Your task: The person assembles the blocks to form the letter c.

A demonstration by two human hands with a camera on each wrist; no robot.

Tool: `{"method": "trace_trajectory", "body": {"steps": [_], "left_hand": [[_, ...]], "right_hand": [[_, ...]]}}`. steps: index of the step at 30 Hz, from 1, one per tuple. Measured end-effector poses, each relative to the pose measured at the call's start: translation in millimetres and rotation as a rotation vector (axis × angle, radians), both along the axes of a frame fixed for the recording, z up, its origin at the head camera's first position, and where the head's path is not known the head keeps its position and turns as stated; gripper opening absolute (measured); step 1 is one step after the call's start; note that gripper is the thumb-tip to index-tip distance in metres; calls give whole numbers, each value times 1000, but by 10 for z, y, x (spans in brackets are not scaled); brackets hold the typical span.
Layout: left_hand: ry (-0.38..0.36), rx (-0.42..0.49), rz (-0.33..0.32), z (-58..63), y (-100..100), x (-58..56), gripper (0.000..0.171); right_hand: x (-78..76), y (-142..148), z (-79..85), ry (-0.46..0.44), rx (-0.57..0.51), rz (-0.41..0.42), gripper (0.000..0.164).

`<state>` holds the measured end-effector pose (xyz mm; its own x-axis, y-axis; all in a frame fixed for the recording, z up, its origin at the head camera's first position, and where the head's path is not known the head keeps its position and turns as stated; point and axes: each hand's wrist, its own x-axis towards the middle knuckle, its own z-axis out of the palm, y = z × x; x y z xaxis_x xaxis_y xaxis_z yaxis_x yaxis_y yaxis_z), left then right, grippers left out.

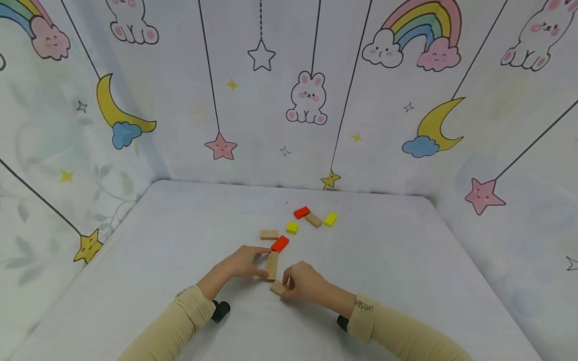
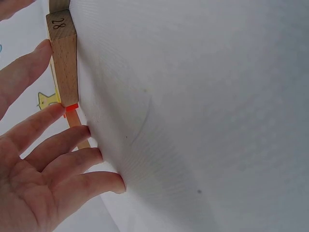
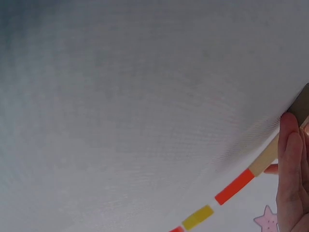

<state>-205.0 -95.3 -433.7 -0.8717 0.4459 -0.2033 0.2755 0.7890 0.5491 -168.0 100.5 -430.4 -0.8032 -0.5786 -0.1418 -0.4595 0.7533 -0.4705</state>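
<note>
My left hand (image 1: 246, 260) is at the left side of a long plain wooden block (image 1: 272, 265), its thumb touching near the close end and its index fingertip at the far end. In the left wrist view this block (image 2: 64, 63) bears a dark "28" on its end, and the fingers are spread and fairly straight. Just in front, my right hand (image 1: 307, 282) pinches a second plain wooden block (image 1: 278, 288) between thumb and fingers, its corner close to the first block's near end. Beyond the first block lies a red block (image 1: 280, 243), right by its far end.
Farther back lie a plain wooden block (image 1: 269, 234), a yellow block (image 1: 292, 228), another red block (image 1: 301, 212), another wooden block (image 1: 313, 220) and a second yellow block (image 1: 330, 219). All rest on a white-covered table (image 1: 384, 260), with a patterned curtain (image 1: 180, 90) behind.
</note>
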Motion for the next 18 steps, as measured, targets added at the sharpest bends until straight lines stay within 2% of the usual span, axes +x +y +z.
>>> {"method": "trace_trajectory", "body": {"steps": [18], "left_hand": [[4, -12, -14, -13, 1, -13, 62]], "right_hand": [[1, -3, 24, 10, -2, 15, 20]]}}
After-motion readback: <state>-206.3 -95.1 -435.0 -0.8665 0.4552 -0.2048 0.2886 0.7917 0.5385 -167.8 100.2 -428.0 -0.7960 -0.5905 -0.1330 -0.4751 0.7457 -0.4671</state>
